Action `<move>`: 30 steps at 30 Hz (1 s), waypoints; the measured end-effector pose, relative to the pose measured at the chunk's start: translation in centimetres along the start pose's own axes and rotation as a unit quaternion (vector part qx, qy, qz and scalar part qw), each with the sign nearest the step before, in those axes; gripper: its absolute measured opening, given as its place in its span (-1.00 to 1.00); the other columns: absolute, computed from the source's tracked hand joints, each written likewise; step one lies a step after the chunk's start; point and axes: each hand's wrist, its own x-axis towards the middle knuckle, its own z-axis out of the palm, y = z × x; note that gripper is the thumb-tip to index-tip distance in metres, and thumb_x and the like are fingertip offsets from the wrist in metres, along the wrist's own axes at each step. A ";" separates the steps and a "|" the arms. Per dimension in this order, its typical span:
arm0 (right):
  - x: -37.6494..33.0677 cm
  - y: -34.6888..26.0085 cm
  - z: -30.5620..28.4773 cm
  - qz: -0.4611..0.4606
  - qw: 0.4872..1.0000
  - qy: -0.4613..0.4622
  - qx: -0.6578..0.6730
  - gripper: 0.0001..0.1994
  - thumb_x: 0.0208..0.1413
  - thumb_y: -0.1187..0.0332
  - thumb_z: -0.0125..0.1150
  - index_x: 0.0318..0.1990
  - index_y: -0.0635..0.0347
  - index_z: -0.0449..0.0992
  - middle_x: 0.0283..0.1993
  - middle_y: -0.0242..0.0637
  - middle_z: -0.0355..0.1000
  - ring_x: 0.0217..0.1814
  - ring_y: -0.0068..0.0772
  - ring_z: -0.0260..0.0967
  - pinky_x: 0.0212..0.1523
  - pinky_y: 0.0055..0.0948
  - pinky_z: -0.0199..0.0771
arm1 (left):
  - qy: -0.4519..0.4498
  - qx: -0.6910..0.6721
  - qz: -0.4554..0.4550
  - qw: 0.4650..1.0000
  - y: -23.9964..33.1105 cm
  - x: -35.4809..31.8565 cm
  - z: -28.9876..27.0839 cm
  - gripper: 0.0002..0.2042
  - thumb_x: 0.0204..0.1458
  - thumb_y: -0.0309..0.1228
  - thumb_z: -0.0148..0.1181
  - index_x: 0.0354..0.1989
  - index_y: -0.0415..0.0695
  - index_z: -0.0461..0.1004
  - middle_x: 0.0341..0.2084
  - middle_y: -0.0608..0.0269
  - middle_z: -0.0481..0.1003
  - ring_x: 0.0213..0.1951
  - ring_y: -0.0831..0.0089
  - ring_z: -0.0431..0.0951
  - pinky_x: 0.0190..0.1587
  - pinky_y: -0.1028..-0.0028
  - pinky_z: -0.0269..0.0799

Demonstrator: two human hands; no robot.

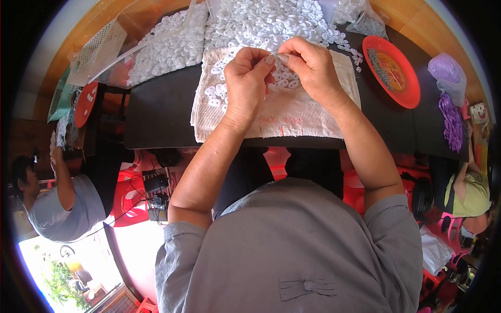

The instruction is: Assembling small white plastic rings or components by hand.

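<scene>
My left hand [244, 81] and my right hand [314, 72] meet above a pale folded towel [318, 117] on a dark table. Both are closed in a pinch, thumbs against fingers, with the fingertips almost touching. Whatever sits between the fingertips is too small and too covered to make out. Small white plastic pieces with holes [214, 102] lie scattered on the towel around and beneath my hands. Just beyond, a large heap of the same white pieces [266, 23] spreads over the far side of the table.
A red plate [411, 93] with small grey metal bits [380, 69] stands at right. Clear bags [368, 23] lie behind it. Purple strips [451, 122] hang at the table's right edge. Another person [70, 203] works at far left, and one [467, 193] sits at far right.
</scene>
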 end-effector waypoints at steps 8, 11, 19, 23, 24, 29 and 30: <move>0.0 -0.1 -0.2 0.012 1.000 0.006 0.014 -0.94 0.09 0.60 0.16 -0.29 0.30 0.46 -0.44 -0.40 0.45 -0.43 -0.64 0.35 -0.40 -0.59 0.36 | 0.009 -0.015 -0.007 1.000 0.2 0.0 0.1 -0.92 0.11 -0.53 0.18 -0.33 -0.30 0.47 -0.54 0.24 0.50 -0.61 0.59 0.42 -0.65 0.60 0.26; 0.0 0.0 -0.2 0.004 1.000 0.006 0.004 -0.94 0.09 0.60 0.16 -0.28 0.30 0.45 -0.44 -0.39 0.45 -0.43 -0.64 0.35 -0.40 -0.59 0.36 | 0.013 -0.009 -0.009 1.000 0.2 0.0 0.1 -0.92 0.11 -0.53 0.18 -0.33 -0.30 0.47 -0.54 0.23 0.50 -0.61 0.59 0.42 -0.65 0.60 0.26; -0.1 0.2 0.1 -0.017 1.000 0.006 -0.004 -0.94 0.10 0.60 0.16 -0.29 0.30 0.44 -0.45 -0.38 0.44 -0.44 -0.62 0.35 -0.40 -0.57 0.36 | 0.004 -0.010 -0.002 1.000 0.0 -0.1 0.0 -0.92 0.12 -0.50 0.17 -0.32 -0.27 0.45 -0.54 0.31 0.47 -0.58 0.64 0.41 -0.65 0.63 0.26; -0.1 0.4 0.3 -0.014 1.000 0.003 0.004 -0.95 0.11 0.61 0.13 -0.29 0.30 0.43 -0.46 -0.39 0.42 -0.46 -0.63 0.33 -0.44 -0.58 0.35 | 0.009 0.024 0.010 1.000 -0.1 -0.1 0.0 -0.93 0.10 -0.53 0.16 -0.32 -0.29 0.45 -0.54 0.29 0.47 -0.57 0.62 0.41 -0.58 0.61 0.31; -0.2 0.4 0.4 -0.013 1.000 0.002 0.004 -0.95 0.11 0.61 0.13 -0.29 0.30 0.43 -0.46 -0.39 0.42 -0.46 -0.63 0.33 -0.44 -0.58 0.35 | 0.009 0.025 0.016 1.000 -0.2 0.0 0.0 -0.93 0.09 -0.54 0.15 -0.32 -0.30 0.45 -0.53 0.29 0.47 -0.56 0.62 0.41 -0.55 0.60 0.33; -0.3 0.4 0.8 0.009 1.000 -0.004 0.021 -0.97 0.11 0.61 0.12 -0.31 0.30 0.43 -0.47 -0.42 0.40 -0.49 -0.67 0.29 -0.48 -0.59 0.33 | 0.015 0.039 0.016 0.999 -0.4 0.0 0.1 -0.94 0.07 -0.57 0.14 -0.33 -0.32 0.45 -0.53 0.27 0.47 -0.55 0.59 0.41 -0.51 0.58 0.37; -0.3 0.4 0.9 0.009 1.000 -0.004 0.022 -0.97 0.11 0.61 0.12 -0.31 0.30 0.43 -0.47 -0.42 0.40 -0.49 -0.67 0.29 -0.48 -0.59 0.33 | 0.018 0.036 0.022 0.999 -0.6 0.1 0.1 -0.95 0.10 -0.56 0.14 -0.34 -0.30 0.45 -0.55 0.28 0.47 -0.59 0.61 0.39 -0.59 0.60 0.29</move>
